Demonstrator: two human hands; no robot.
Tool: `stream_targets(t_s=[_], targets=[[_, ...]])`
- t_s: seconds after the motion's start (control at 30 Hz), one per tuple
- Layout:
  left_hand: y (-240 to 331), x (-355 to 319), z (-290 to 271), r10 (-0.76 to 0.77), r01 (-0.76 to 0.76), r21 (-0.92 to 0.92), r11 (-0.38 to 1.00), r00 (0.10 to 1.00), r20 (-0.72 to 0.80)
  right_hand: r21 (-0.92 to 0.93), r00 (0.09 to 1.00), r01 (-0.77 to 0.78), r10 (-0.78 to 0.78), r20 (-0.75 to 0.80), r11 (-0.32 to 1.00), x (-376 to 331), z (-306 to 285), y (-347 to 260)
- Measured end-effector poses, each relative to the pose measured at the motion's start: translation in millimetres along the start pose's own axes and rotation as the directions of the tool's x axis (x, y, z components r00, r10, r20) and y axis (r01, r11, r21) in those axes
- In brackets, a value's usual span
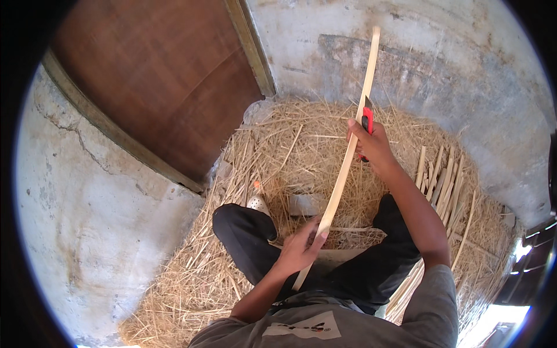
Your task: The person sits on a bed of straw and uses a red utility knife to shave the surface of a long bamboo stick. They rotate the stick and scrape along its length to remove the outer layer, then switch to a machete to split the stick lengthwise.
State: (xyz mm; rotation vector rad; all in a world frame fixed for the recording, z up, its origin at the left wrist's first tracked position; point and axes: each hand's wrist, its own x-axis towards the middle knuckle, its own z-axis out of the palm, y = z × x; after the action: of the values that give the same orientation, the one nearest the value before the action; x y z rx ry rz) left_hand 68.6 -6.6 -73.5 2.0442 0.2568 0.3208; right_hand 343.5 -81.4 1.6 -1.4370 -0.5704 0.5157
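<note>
A long, pale, flat bamboo strip (339,188) runs slantwise from my lap up toward the wall. Near its lower part, my left hand (297,250) is closed around it, with the strip's end sticking out below by my thigh. Higher up, my right hand (377,148) grips a red and black utility knife (368,119) with its blade out, pointing away from me. The right thumb presses against the strip, so strip and knife lie side by side there. The knife blade is next to the strip's edge; whether it touches cannot be made out.
Thin shavings (313,151) cover the floor all round my bent legs. A bundle of split strips (445,185) lies at the right. A worn plaster wall (441,69) rises ahead, and a brown door panel (162,75) stands at the upper left. One light clog (258,204) shows beside my left knee.
</note>
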Motion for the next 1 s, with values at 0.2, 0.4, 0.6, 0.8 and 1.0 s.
stream_targets(t_s=[0.2,0.4,0.6,0.8,1.0], targets=[[70,44,-67,0.465,-0.271,0.477,0.836,0.811,-0.355,-0.288,0.986,0.167,-0.167,0.026,0.943,16,2,-11],[187,138,-158,0.961,-0.619,0.776,0.119,0.267,0.065,-0.432,0.928,0.356,-0.258,0.269,0.829,6,18,-43],[240,160,-154,0.433,-0.582,0.813,-0.013,0.729,0.529,-0.609,0.726,0.679,-0.257,0.637,0.410,4,30,-35],[149,139,-173,-0.179,-0.395,0.820,0.414,0.848,0.499,-0.692,0.680,0.722,-0.176,0.712,-0.012,-8,39,-12],[39,84,-144,-0.096,-0.062,0.309,0.949,0.877,0.471,-0.693,0.665,0.718,-0.227,0.712,-0.070,-12,30,4]])
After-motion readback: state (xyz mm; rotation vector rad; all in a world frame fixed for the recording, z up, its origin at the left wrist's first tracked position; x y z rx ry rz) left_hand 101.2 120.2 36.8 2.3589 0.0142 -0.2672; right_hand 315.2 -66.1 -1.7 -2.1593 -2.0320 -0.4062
